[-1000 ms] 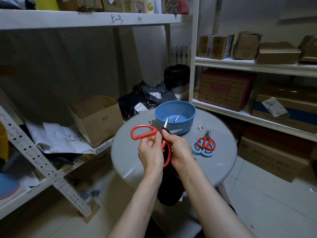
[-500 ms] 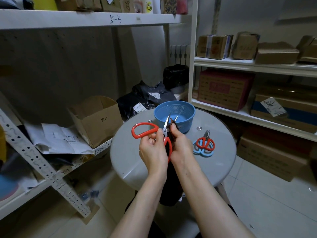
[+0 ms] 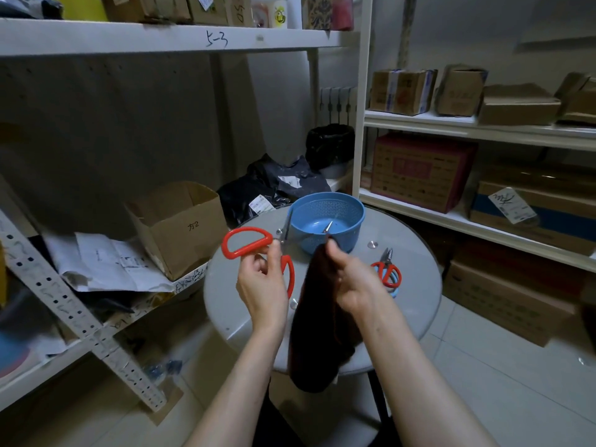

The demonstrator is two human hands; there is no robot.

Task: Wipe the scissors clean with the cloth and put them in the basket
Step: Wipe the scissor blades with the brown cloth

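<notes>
While the wiping step looks unfinished, items stand as follows. Large scissors (image 3: 246,242), red handles: held up over the near side of the round table (image 3: 416,304) by your left hand (image 3: 261,285), fingers curled about the handles near the pivot, the loops spread wide, one blade rising beside the left wall of the basket (image 3: 342,204). They seem to be held open so that each blade can be reached singly. Cloth (image 3: 317,333), dark: pinched at its top edge by the curled fingers and thumb of your right hand (image 3: 354,287), the rest hanging loose past the table edge. It sits just right of the scissors and apart from the visible blade; the second blade is not clearly seen. Basket, blue, perforated: on the far side of the table, just beyond both hands, near enough for a short drop once the blades are clean. Metal sliver (image 3: 327,226) in the bowl: you cannot tell whether it lies inside or belongs to the held pair. Small scissors (image 3: 388,274), red over blue handles: flat on the table, right of your right hand, likely awaiting their turn. Cardboard box (image 3: 180,227): on the left shelf, no part in this job.
</notes>
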